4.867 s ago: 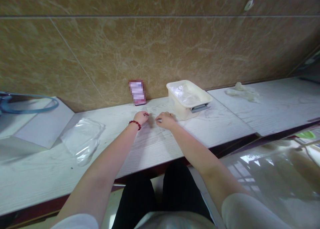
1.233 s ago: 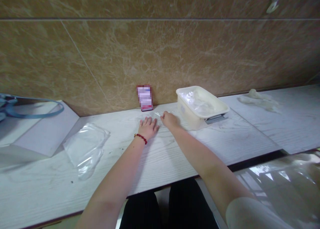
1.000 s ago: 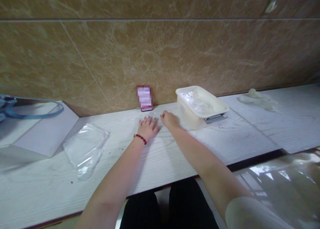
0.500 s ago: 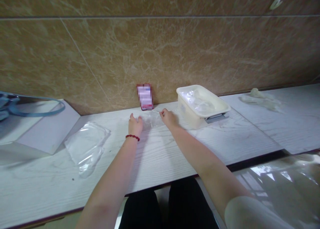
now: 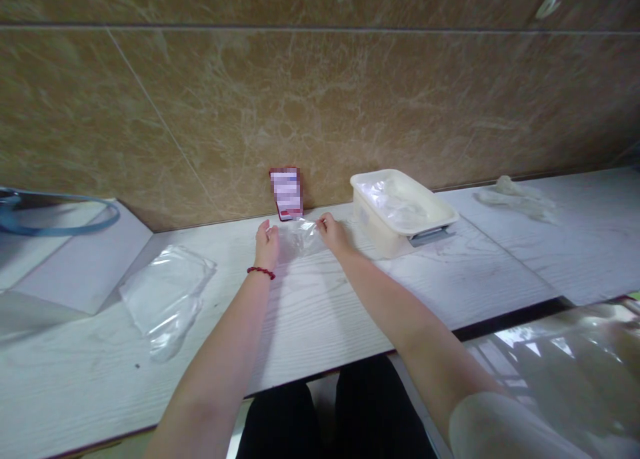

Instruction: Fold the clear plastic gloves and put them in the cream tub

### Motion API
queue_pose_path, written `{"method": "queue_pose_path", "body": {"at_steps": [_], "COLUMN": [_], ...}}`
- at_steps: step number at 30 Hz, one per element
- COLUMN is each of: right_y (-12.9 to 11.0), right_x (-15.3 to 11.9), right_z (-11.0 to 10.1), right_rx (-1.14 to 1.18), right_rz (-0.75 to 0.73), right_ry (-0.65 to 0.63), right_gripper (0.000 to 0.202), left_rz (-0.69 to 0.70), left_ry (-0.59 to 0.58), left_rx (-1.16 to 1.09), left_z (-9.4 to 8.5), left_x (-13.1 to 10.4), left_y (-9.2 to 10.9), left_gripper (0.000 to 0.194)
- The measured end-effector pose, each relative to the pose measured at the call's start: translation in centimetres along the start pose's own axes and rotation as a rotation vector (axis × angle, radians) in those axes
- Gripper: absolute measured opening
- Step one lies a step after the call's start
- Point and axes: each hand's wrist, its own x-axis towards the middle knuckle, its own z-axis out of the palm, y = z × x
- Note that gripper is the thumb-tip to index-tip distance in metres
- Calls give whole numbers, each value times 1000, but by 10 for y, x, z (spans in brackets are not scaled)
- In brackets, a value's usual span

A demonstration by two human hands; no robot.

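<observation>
A small clear plastic bag [image 5: 303, 237] stretches between my two hands just above the white wood-grain table [image 5: 320, 319]. My right hand [image 5: 334, 234] is closed, pinching the bag's upper right corner. At its left edge, my left hand [image 5: 267, 244] has its fingers curled against the film and appears to grip it; the exact contact is hard to see. A red bracelet [image 5: 261, 271] circles my left wrist. Behind the bag, a red-edged phone [image 5: 287, 193] with a blurred-out screen leans on the wall.
Right of my hands stands a cream plastic bin [image 5: 383, 235] with clear bags inside. A stack of clear bags [image 5: 167, 292] lies on the left, beside a white box [image 5: 65, 279] with a blue strap [image 5: 75, 229]. A crumpled pale glove-like item [image 5: 517, 195] rests far right. The tiled wall [image 5: 320, 112] borders the table's back.
The bag has been lifted a little and catches more light between my hands. My left hand's fingers have drawn in from a spread pose. The view has shifted slightly.
</observation>
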Motion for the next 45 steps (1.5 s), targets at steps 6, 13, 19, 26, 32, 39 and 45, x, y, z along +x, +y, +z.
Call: {"method": "queue_pose_path", "body": {"at_steps": [6, 13, 19, 26, 32, 39, 45], "right_y": [1, 6, 19, 18, 21, 15, 5], "right_x": [1, -2, -24, -23, -13, -13, -15], "right_z": [4, -4, -42, -36, -18, -24, -24], "right_rx": [-56, -38, -82, -145, 3, 386, 1113], "right_rz": [14, -79, -484, -515, -637, -468, -45], "right_ry": [-6, 116, -130, -186, 25, 140, -323], "right_gripper": [22, 28, 38, 31, 14, 36, 52], "left_rz": [443, 413, 396, 381, 384, 208, -342], "left_ry": [-281, -491, -482, -467, -359, -370, -564], "left_rx": [604, 732, 737, 694, 677, 240, -775], "left_z": [13, 30, 27, 28, 27, 5, -59], "left_x": [-41, -57, -55, -54, -50, -33, -34], "left_y": [29, 31, 33, 32, 30, 36, 66], "left_gripper": [53, 72, 70, 64, 56, 37, 24]}}
